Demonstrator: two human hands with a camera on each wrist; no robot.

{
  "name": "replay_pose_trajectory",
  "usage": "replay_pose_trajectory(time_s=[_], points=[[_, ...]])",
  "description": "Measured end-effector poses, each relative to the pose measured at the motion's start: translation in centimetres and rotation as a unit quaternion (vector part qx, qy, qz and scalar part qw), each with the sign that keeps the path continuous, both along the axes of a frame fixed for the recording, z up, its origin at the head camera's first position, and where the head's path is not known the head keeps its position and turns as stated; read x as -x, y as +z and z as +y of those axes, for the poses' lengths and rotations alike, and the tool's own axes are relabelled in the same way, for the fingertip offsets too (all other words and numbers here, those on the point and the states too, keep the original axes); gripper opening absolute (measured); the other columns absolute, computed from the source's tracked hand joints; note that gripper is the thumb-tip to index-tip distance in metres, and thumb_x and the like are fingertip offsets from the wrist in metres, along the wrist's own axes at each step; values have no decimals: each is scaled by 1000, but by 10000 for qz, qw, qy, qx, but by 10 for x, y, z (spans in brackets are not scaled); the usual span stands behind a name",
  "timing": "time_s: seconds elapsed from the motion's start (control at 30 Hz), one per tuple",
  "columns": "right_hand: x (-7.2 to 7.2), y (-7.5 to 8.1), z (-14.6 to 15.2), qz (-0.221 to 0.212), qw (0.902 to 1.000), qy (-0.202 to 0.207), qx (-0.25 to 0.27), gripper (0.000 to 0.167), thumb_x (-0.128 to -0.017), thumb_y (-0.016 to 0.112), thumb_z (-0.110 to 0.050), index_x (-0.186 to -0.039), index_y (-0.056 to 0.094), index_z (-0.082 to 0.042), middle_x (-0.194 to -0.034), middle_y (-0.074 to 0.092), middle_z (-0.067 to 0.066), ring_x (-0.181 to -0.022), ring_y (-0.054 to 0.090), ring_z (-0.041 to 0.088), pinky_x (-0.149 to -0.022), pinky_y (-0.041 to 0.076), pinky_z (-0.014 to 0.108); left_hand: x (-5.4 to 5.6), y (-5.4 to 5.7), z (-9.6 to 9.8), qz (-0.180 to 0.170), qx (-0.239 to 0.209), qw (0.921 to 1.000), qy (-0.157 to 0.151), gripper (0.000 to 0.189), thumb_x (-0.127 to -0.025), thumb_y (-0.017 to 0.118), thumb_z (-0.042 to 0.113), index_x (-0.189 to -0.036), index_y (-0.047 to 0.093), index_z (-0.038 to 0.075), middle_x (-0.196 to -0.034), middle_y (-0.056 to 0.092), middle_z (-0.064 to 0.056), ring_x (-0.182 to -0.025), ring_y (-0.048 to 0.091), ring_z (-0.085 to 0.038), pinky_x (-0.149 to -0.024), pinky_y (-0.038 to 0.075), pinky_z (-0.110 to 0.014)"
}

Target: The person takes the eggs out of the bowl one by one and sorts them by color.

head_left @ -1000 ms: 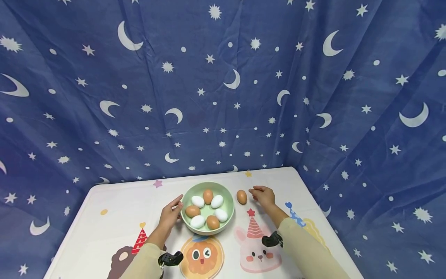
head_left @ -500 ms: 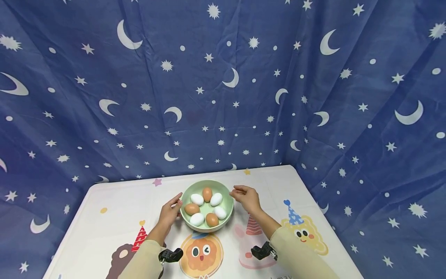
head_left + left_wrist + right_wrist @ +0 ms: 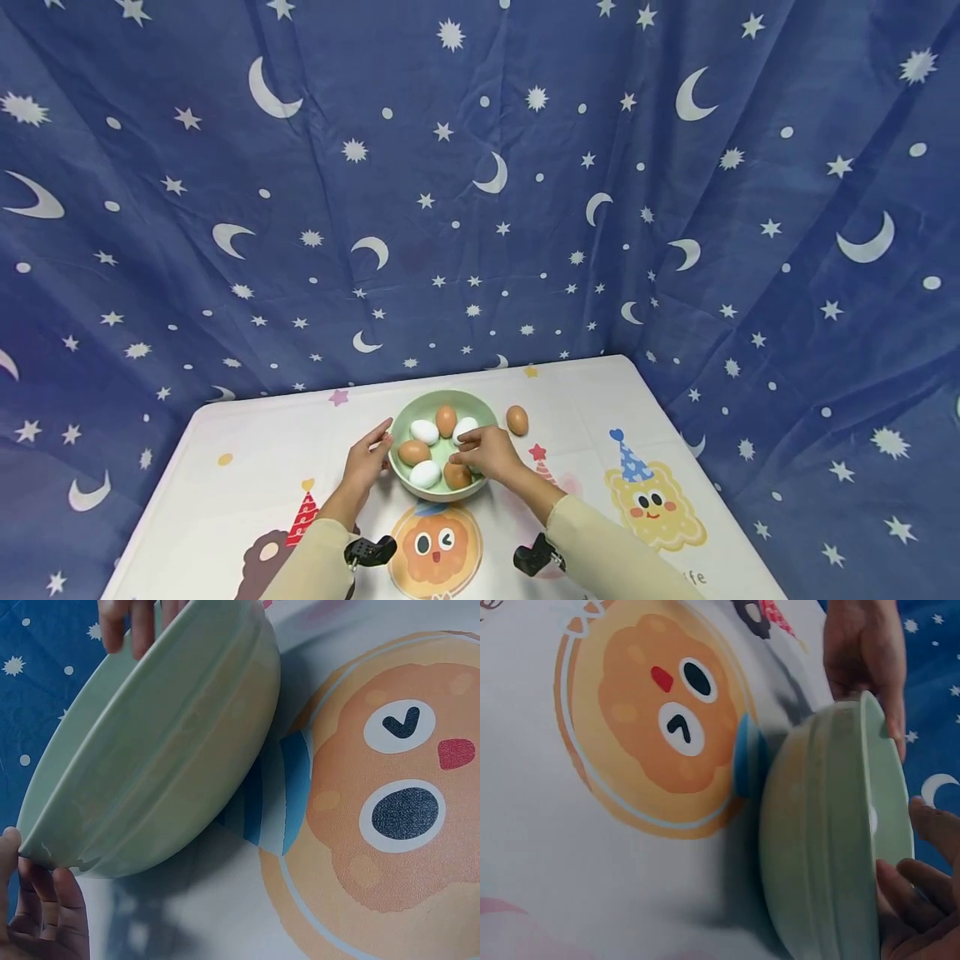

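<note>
A pale green bowl (image 3: 438, 497) on the table holds several white and brown eggs, such as a white egg (image 3: 425, 474) and a brown egg (image 3: 414, 452). My left hand (image 3: 365, 462) grips its left rim; in the left wrist view, the thumb (image 3: 9, 847) is at the edge and fingers (image 3: 71, 900) are below. My right hand (image 3: 487, 454) reaches over the right rim, its parted fingers above a front brown egg (image 3: 456, 477). It hides the white egg at the bowl's right. In the right wrist view, the right fingers (image 3: 907, 896) dip past the rim.
One brown egg (image 3: 517, 420) lies on the table just right of the bowl. The white tablecloth (image 3: 262, 467) has cartoon prints. Behind the table hangs a blue curtain (image 3: 412, 208) with stars and moons.
My right hand has moved left from beyond the loose brown egg, passing over it, to inside the bowl. The egg stays on the table. My left hand keeps its place at the rim.
</note>
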State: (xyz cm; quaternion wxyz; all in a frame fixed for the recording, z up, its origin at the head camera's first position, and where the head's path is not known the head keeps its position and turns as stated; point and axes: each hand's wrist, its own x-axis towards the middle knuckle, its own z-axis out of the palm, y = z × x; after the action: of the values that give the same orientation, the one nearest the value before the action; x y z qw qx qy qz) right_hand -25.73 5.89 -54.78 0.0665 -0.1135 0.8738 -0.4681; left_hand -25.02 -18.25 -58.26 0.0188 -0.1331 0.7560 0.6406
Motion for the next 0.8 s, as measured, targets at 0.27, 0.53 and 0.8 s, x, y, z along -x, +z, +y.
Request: replay_pose_trajectory(time_s=[0.27,0.53,0.8], points=[[-1,-9,-11,294,9980,100,-555,37,-72,88,-15,-99,75,5,-86,73,12,-78,64,12,-68,55,23,0,-2,-1,132,-38,9999,-37,43,-102,54,13,-144,49,6,-124,50,-19,-79,55,-6,-62,54,-22],[-4,-14,-16,788,9915,293,-989,28,-72,80,-6,-55,58,-5,-46,28,-12,-46,22,5,-43,18,17,-1,-3,-1,95,-55,9999,-25,44,-102,55,15,-144,49,7,-124,50,-19,-79,56,-6,-62,54,-23],[-6,-11,-19,957,9858,306,-1348,45,-68,72,1,-47,35,-15,-43,15,-16,-42,16,4,-40,13,17,0,0,-1,94,-3,10000,-20,43,-102,53,12,-145,48,7,-124,50,-18,-80,56,-7,-64,55,-23]])
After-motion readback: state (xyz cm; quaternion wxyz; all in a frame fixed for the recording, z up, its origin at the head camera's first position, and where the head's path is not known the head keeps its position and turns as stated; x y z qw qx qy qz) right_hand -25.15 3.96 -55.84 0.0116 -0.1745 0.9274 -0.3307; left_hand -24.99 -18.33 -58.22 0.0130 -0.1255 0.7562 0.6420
